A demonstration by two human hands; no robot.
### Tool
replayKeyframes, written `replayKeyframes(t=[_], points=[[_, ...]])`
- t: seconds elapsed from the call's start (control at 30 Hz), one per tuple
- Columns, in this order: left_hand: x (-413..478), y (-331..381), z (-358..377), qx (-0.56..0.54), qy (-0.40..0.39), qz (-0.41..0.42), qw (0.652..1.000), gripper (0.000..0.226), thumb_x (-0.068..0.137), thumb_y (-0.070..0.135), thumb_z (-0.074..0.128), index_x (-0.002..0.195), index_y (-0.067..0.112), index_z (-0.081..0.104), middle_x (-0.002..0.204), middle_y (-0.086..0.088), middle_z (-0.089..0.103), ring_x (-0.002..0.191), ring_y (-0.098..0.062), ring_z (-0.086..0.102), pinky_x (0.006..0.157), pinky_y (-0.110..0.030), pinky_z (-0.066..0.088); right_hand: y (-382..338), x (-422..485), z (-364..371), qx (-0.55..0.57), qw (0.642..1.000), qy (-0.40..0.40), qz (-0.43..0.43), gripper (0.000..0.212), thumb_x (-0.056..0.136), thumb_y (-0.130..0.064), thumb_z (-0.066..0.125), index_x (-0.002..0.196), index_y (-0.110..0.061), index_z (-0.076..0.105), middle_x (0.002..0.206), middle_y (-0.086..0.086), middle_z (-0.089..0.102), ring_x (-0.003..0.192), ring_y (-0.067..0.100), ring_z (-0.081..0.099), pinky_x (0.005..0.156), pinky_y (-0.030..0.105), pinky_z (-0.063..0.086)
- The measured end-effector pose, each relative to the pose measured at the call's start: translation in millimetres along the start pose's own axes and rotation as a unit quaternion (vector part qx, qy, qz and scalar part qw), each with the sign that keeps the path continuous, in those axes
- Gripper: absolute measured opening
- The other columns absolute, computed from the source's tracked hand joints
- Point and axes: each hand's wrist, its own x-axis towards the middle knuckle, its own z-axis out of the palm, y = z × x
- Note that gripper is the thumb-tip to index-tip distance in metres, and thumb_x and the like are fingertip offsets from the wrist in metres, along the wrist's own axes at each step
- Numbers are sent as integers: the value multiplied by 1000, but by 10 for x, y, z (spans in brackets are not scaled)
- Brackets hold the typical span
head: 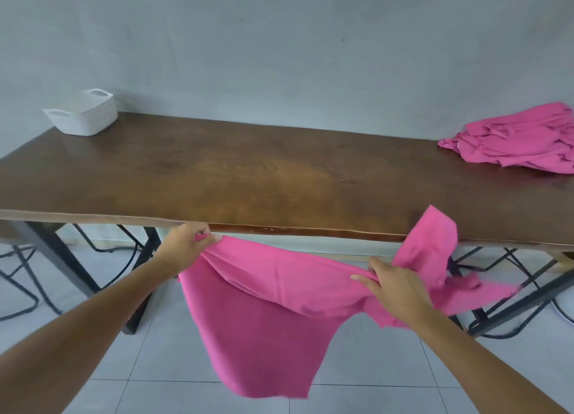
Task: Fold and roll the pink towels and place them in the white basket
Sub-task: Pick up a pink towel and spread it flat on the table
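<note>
One pink towel (264, 305) is held in the air just in front of the table (248, 171) edge, prob. so it can be spread flat on top before folding; most of it hangs toward the floor. A corner is pinched by the left hand (183, 243), fingers curled tight. The upper edge is gripped by the right hand (394, 286), w/ a flap thrown over the table edge. Further back, other pink towels (512, 140) are heaped far right; the white basket (84, 112) is set far left.

The pile of pink towels (515, 140) runs past the right edge. The held towel (264, 320) is blurred at its right end, and the white basket (85, 118) shows nothing of its inside
</note>
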Motion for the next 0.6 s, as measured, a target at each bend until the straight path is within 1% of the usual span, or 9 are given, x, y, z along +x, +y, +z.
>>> replayKeyframes(t=[0.07,0.1,0.13,0.2,0.23,0.3,0.4,0.47,0.6], points=[[-34,-132,-181,1,1,-4,1000,50,92,43,70,61,20,39,57,5,34,55,-16,33,55,-34,26,-169,-40,-36,28,999,-29,29,69,78,-88,14,78,-24,39,50,-8,41,49,21,52,48,32,38],[-49,-196,-259,4,2,-6,1000,50,92,45,70,62,17,40,57,5,35,55,-16,34,56,-33,26,-251,-54,-63,53,997,-46,40,66,76,-89,17,75,-26,36,51,-8,40,52,18,49,51,33,37],[-64,-259,-330,7,3,-9,1000,50,91,46,70,63,15,42,57,5,36,55,-16,35,56,-33,27,-329,-62,-86,86,993,-58,49,65,76,-91,23,71,-26,33,51,-7,38,52,15,44,52,34,35],[-82,-368,-469,12,9,-14,1000,50,91,46,71,65,12,44,57,4,38,56,-17,37,56,-34,29,-478,-83,-125,176,979,-82,66,69,77,-89,43,64,-23,29,52,-8,32,51,11,31,53,32,29],[-90,-400,-540,16,14,-13,1000,49,90,46,71,65,12,45,57,5,38,57,-18,38,57,-35,30,-542,-104,-125,223,968,-91,71,68,74,-84,52,63,-22,27,53,-8,28,52,10,26,54,31,26],[-102,-429,-679,26,25,-2,999,50,90,44,72,64,13,42,56,6,37,57,-19,36,57,-35,30,-659,-135,-108,295,948,-94,77,66,74,-75,62,62,-21,25,54,-8,23,53,10,22,53,30,22],[-102,-419,-866,24,42,-8,999,51,90,43,72,63,15,41,57,6,38,58,-18,37,58,-35,31,-813,-123,-104,363,923,-80,97,61,83,-55,72,62,-21,27,55,-10,21,53,8,21,52,27,19],[-99,-421,-995,29,49,-19,998,49,90,43,72,63,14,44,59,4,42,59,-20,41,58,-35,32,-884,-89,-79,385,912,-84,109,58,87,-44,74,61,-20,29,55,-11,23,53,8,24,52,28,19],[-92,-424,-1244,46,64,-22,997,46,91,42,72,64,12,50,63,-1,50,64,-23,48,60,-36,36,-997,-78,-38,437,886,-107,110,50,94,-32,70,64,-20,32,59,-7,27,56,9,26,55,31,21]])
